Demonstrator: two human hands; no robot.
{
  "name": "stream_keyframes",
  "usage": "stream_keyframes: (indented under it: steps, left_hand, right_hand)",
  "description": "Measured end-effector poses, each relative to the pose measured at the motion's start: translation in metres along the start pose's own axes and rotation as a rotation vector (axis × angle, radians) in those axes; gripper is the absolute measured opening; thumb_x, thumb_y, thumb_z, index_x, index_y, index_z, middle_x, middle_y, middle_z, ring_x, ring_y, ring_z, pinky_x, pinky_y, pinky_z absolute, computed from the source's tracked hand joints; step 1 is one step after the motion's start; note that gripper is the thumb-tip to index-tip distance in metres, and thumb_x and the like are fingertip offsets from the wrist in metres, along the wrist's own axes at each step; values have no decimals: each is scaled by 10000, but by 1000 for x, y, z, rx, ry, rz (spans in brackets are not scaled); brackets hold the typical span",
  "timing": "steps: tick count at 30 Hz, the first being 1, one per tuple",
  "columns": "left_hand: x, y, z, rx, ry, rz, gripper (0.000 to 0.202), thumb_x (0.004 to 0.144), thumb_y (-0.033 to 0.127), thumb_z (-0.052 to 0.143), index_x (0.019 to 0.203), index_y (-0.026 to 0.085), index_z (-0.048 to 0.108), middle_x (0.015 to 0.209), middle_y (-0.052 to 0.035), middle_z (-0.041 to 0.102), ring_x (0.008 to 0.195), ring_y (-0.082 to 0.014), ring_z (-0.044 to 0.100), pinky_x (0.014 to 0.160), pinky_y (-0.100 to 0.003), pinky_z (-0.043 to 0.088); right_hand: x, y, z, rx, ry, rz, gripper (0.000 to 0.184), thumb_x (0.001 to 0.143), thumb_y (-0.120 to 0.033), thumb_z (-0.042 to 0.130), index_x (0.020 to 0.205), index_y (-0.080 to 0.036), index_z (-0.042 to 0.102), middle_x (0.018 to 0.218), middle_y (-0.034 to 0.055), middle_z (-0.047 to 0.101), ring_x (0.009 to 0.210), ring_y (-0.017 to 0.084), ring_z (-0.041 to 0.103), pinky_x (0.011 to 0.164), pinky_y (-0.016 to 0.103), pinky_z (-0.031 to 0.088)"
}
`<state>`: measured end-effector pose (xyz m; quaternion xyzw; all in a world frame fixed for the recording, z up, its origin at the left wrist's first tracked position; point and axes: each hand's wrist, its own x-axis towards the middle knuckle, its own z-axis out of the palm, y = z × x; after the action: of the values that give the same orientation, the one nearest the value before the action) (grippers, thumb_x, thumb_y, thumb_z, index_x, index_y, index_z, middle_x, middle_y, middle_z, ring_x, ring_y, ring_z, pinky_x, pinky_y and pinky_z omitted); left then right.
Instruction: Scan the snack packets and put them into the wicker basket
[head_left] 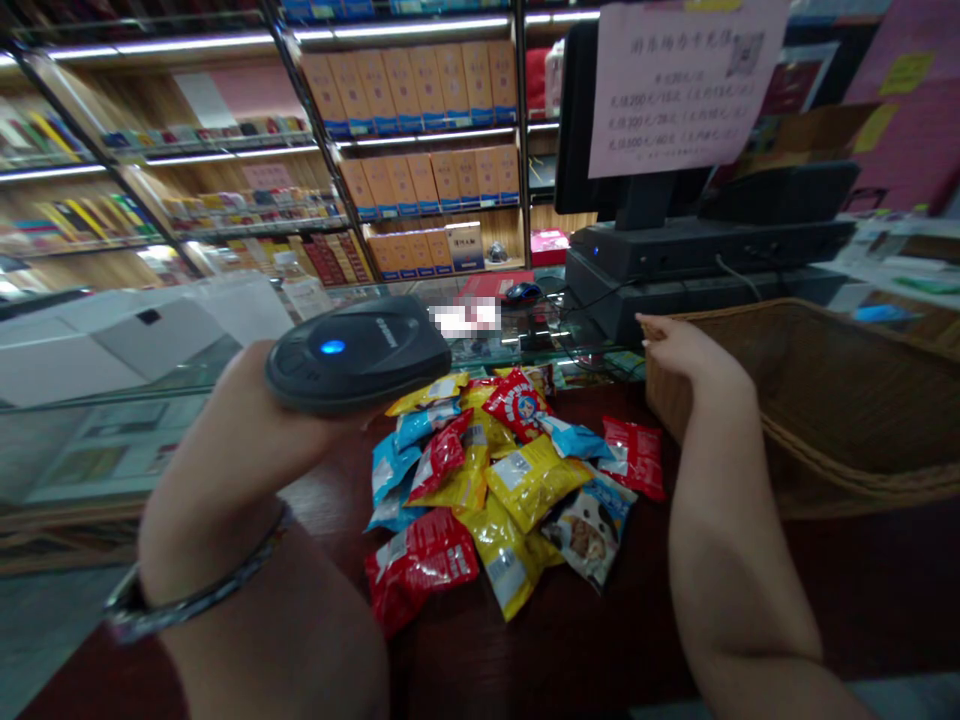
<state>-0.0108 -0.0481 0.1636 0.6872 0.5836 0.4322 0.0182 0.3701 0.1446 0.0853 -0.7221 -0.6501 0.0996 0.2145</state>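
My left hand (319, 435) is wrapped round a dark barcode scanner (375, 352) with a lit blue light on top; most of its fingers are hidden beneath it. Just past the scanner's front lies a heap of small snack bags in red, yellow and blue, among them a yellow bag (536, 480), a red bag (424, 560) and a blue-and-brown printed bag (590, 527). To the right of the heap, my right hand (686, 348) grips the near-left corner of a woven basket (776, 425) by its rim. The basket stands tilted towards the camera.
Behind the heap stand a glass counter, a computer mouse (523, 291) and a monitor with a paper notice (675, 90) taped on. White boxes (112, 345) and a plastic bottle (304, 290) are at the left. Lit shelves with orange boxes (420, 90) line the back wall.
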Motion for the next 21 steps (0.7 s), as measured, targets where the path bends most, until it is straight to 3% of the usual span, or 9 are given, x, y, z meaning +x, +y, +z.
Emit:
stream_keyframes:
  steps: [2,4,10,13,17,21]
  left_hand:
    - [0,1,0,-10,2,17,322,612,370,782,914,258,773,850,-6,796,779,-252,715,782,-426,584]
    - [1,3,0,-30,-8,28,328,614,370,785,923,260,776,887,-5,802,816,-249,719,800,-405,585]
    - [2,5,-2,-26,-13,56,399,647,372,778,1026,248,761,1025,-21,796,944,-250,720,952,-419,557]
    - [2,5,-3,-22,-16,54,432,634,391,786,1034,230,757,1043,-37,793,963,-270,719,971,-444,553]
    - [2,7,-4,20,-34,28,415,632,381,790,1010,213,757,1012,-47,798,934,-290,724,911,-456,578]
    - [2,8,-4,0,-42,49,418,658,379,777,1046,227,750,1048,-44,791,975,-282,718,979,-461,550]
  right_hand:
    - [-2,-2,0,0,-107,26,567,818,-93,533,1348,-267,638,1375,74,619,1224,245,620,1063,323,451]
    - [-1,-4,1,-15,-136,104,523,798,-71,527,1254,-254,708,1323,76,655,1190,253,642,1055,333,459]
    - [4,-6,2,-28,-10,261,416,831,-203,582,1209,-307,723,1356,85,631,1232,297,614,1030,436,490]
    - [3,-7,-2,-69,53,325,421,849,-245,566,1247,-245,702,1334,139,636,1253,330,594,1009,470,498]
    - [2,-9,-4,-99,41,288,439,835,-236,552,1244,-179,700,1318,176,636,1236,349,598,963,467,520]
    - [4,-9,1,-131,17,220,415,827,-231,536,1199,-187,716,1288,159,656,1194,316,629,937,425,527]
